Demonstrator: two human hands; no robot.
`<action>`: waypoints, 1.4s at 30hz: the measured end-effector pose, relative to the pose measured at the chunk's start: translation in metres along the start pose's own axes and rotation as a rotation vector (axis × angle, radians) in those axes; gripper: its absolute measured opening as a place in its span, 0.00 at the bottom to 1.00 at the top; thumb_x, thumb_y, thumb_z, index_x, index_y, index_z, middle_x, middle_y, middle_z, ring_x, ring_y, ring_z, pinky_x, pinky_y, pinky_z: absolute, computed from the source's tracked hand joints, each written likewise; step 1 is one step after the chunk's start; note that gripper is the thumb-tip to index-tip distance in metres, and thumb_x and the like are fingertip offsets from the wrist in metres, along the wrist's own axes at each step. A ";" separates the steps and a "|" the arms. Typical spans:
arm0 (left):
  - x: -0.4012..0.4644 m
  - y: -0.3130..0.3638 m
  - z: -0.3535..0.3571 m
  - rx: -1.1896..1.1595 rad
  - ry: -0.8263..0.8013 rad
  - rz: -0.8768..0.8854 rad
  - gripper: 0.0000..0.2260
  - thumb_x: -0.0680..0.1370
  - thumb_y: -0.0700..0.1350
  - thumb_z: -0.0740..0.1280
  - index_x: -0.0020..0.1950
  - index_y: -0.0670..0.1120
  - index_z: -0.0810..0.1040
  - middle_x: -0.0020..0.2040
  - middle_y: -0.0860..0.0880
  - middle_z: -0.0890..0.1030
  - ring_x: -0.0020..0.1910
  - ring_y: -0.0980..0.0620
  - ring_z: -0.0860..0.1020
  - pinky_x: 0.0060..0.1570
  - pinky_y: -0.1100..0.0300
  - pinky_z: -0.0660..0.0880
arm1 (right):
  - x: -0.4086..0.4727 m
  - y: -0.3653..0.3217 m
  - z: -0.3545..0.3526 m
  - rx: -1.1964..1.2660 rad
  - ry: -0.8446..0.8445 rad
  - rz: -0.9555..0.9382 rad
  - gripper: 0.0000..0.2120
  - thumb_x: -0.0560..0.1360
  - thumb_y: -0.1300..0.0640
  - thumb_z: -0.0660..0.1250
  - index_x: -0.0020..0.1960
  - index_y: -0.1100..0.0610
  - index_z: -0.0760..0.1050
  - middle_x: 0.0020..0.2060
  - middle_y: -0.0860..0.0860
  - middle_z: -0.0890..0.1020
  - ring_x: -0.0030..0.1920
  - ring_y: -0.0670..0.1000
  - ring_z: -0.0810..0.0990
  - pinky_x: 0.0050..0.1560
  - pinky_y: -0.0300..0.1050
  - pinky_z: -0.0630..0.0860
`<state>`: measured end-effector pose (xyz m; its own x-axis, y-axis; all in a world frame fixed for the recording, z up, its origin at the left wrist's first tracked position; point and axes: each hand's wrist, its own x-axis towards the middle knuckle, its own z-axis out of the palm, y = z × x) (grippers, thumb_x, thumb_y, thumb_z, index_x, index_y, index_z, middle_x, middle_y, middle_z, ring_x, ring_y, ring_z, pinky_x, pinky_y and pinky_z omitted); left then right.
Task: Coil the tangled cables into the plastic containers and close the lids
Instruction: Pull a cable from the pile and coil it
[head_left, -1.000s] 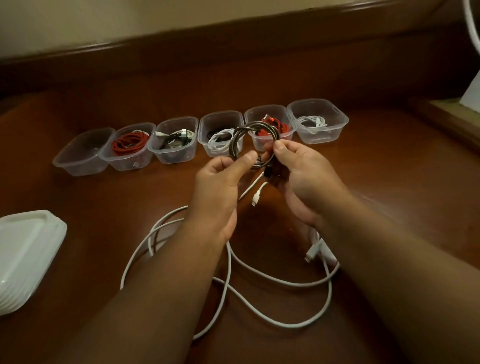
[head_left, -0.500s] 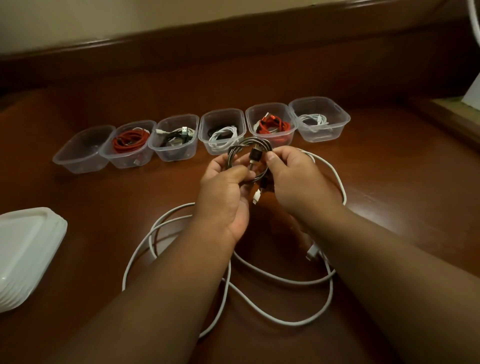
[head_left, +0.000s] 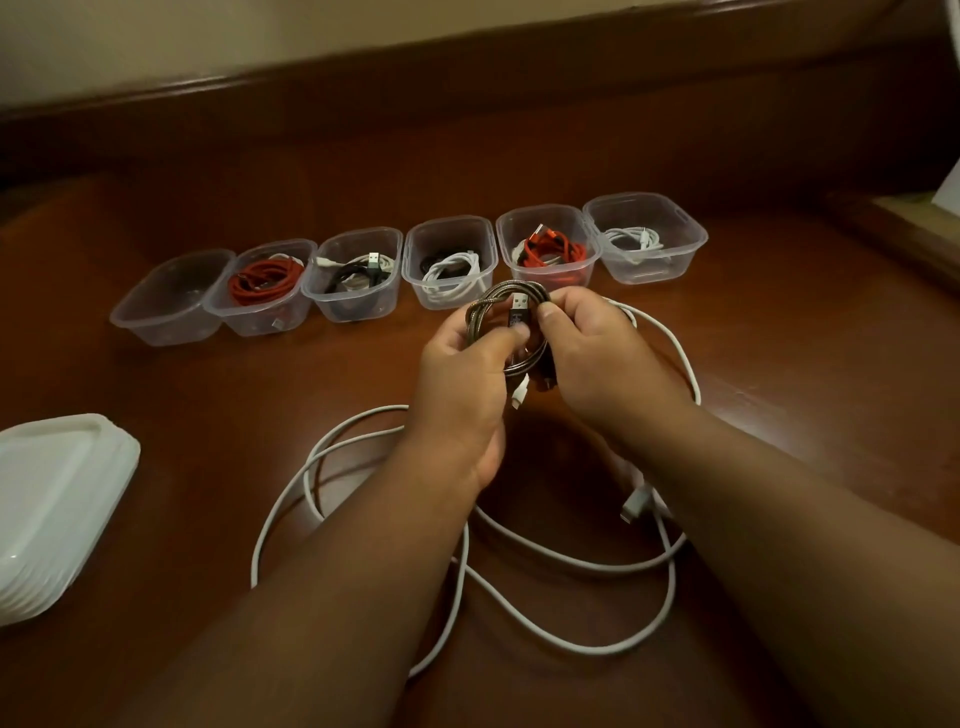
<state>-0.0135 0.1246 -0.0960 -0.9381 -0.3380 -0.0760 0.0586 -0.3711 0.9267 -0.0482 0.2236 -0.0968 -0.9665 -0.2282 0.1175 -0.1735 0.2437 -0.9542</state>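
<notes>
A small coil of grey braided cable (head_left: 488, 306) with a USB plug is held between both hands above the brown table. My left hand (head_left: 462, 384) grips the coil's left side with thumb and fingers. My right hand (head_left: 597, 358) pinches its right side near the plug. A long white cable (head_left: 571, 561) lies in loose loops on the table under my forearms. A row of several clear plastic containers stands behind; the leftmost one (head_left: 171, 301) holds nothing, the others hold coiled red, black and white cables.
A stack of white lids (head_left: 47, 499) sits at the left edge of the table. A raised wooden ledge (head_left: 467, 104) runs behind the containers. A lighter wooden surface (head_left: 904, 218) is at the far right.
The coil has come down and nearer to me and has been drawn tighter, from a wide upright loop into a compact bundle. The USB plug now shows inside the coil.
</notes>
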 end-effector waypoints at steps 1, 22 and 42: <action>0.001 0.000 0.000 0.005 0.005 0.000 0.10 0.78 0.33 0.66 0.51 0.47 0.81 0.44 0.47 0.85 0.47 0.50 0.84 0.48 0.55 0.81 | 0.000 0.001 0.000 -0.011 0.003 -0.011 0.09 0.83 0.54 0.57 0.54 0.54 0.76 0.44 0.53 0.81 0.44 0.52 0.79 0.50 0.59 0.79; 0.002 0.002 -0.008 0.281 0.059 0.246 0.16 0.75 0.37 0.73 0.58 0.50 0.76 0.47 0.51 0.83 0.45 0.59 0.83 0.44 0.60 0.82 | -0.002 -0.003 0.000 0.259 -0.144 0.154 0.17 0.85 0.54 0.53 0.45 0.54 0.77 0.33 0.53 0.77 0.31 0.49 0.74 0.34 0.45 0.74; 0.017 0.003 -0.029 0.868 -0.164 0.511 0.15 0.74 0.38 0.73 0.58 0.50 0.77 0.54 0.49 0.79 0.47 0.58 0.80 0.42 0.66 0.79 | 0.003 0.000 -0.002 0.090 -0.205 0.262 0.08 0.83 0.52 0.59 0.53 0.52 0.75 0.44 0.53 0.81 0.42 0.51 0.80 0.43 0.49 0.78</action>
<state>-0.0189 0.0927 -0.1054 -0.9093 -0.1334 0.3942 0.2586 0.5611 0.7863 -0.0513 0.2247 -0.0956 -0.9162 -0.3559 -0.1842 0.1020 0.2376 -0.9660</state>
